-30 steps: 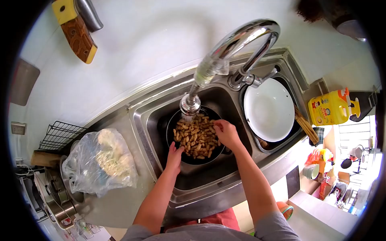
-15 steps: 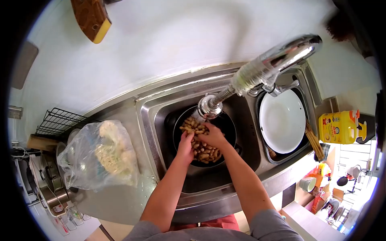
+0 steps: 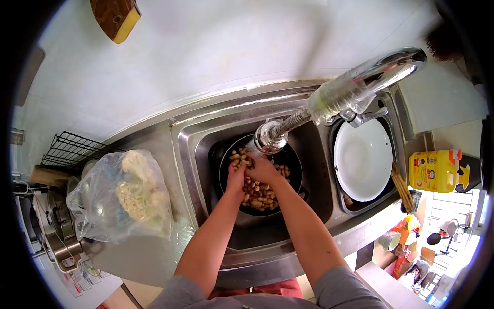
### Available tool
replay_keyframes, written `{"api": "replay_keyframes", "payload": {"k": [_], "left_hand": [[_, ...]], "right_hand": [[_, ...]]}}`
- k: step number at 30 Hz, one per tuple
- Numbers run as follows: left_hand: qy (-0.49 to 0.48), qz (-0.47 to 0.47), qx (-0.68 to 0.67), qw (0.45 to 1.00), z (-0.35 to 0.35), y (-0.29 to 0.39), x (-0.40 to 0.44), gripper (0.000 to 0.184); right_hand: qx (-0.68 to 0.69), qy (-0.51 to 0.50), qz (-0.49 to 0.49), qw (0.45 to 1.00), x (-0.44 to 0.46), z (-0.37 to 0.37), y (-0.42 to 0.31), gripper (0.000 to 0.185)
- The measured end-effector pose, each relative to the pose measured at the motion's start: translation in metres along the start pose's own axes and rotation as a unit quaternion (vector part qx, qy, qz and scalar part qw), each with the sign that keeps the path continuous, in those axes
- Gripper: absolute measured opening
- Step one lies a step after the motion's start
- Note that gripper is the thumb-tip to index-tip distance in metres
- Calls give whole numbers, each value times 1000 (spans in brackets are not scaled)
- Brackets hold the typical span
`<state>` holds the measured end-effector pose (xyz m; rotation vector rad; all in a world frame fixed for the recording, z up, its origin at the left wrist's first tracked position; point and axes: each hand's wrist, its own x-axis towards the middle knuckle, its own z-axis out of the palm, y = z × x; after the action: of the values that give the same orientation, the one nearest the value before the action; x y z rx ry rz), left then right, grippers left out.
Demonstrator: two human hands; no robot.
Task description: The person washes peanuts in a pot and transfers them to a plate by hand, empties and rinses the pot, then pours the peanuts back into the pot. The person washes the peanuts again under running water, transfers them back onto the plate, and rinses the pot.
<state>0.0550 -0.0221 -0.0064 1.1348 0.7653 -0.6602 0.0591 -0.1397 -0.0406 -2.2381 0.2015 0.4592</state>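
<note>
Unshelled peanuts (image 3: 260, 198) lie in a dark round pot (image 3: 295, 167) standing in the left sink basin. My left hand (image 3: 236, 178) is cupped at the pot's left side, with peanuts in its curled fingers. Close against it, my right hand (image 3: 261, 170) is closed over peanuts, its fingertips partly hidden. Just above my hands hangs the faucet's spray head (image 3: 270, 136), with water coming out over the peanuts.
A plastic bag with cauliflower (image 3: 135, 193) rests on the counter at left, near a black wire rack (image 3: 74, 149). In the right basin sits a white enamel basin (image 3: 362, 159). A yellow jug (image 3: 433, 171) stands at right. The chrome faucet (image 3: 383, 69) arches overhead.
My right hand has moved left and closer to my left hand, and both now close around peanuts at the pot's upper left. The view has shifted slightly.
</note>
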Motion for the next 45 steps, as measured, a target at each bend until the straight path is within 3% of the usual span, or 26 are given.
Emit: {"api": "replay_keyframes", "payload": {"k": [2,3,5,7,8,10,11,12,15,17,19,21,23,26,29,31,33,35,38,40,43,45], "left_hand": [[-12,19,-29,999,-9,-12,6,35],[-13,20,-30,999,-14,-13,2,35],[-35,-3,-35,999,-21,-12,-6,37],[-33,7,-32,999,-27,-16,-4,41],[15,14,-25,999,-26,-16,-4,44],[64,20,-19,998,-21,-11,-8,47],[59,15,16,998,-16,-9,-8,48],[55,9,52,997,-12,-8,-9,50],[4,14,115,993,-16,-19,21,50],[0,-7,80,997,-15,-14,15,51],[-6,-25,46,999,-15,-9,9,51],[-47,14,21,999,-18,-11,3,54],[-14,23,31,999,-19,-7,-6,57],[32,40,42,998,-27,-13,2,60],[51,28,61,996,-21,-13,8,60],[55,7,83,995,-14,-9,13,58],[23,-29,85,996,-13,-9,19,53],[-1,-36,66,997,-18,-10,17,51],[-42,-9,55,998,-27,-10,10,49],[-55,23,61,996,-25,-6,3,49],[21,75,104,992,-19,0,-6,51],[1,82,83,993,-18,2,-7,54]], "right_hand": [[30,-41,-17,999,-12,-15,-4,59],[60,-83,-33,994,-18,-26,-4,58],[66,-75,-88,991,-26,-47,8,53],[10,25,-33,999,-29,-58,25,56],[9,26,-33,999,-25,-58,33,56],[36,73,107,991,-16,-53,45,61],[35,71,108,991,-17,-39,49,61],[-53,81,115,989,-21,-20,41,64],[-33,71,131,988,-19,-4,21,65],[58,24,50,997,-19,-8,15,55],[113,12,53,992,-26,-25,-2,52],[138,46,50,988,-31,-39,-5,49],[152,32,80,985,-35,-59,-4,46],[1,111,146,983,-27,-52,24,50],[-13,81,132,988,-21,-7,46,56],[-70,143,172,972,-28,8,20,61],[101,30,139,985,-28,0,6,64],[147,9,127,981,-29,-1,7,62],[92,46,52,993,-39,-29,-4,56],[32,68,52,996,-36,-40,9,55],[-29,107,49,993,-21,-46,13,52],[-50,72,129,988,-6,-33,1,56]]}}
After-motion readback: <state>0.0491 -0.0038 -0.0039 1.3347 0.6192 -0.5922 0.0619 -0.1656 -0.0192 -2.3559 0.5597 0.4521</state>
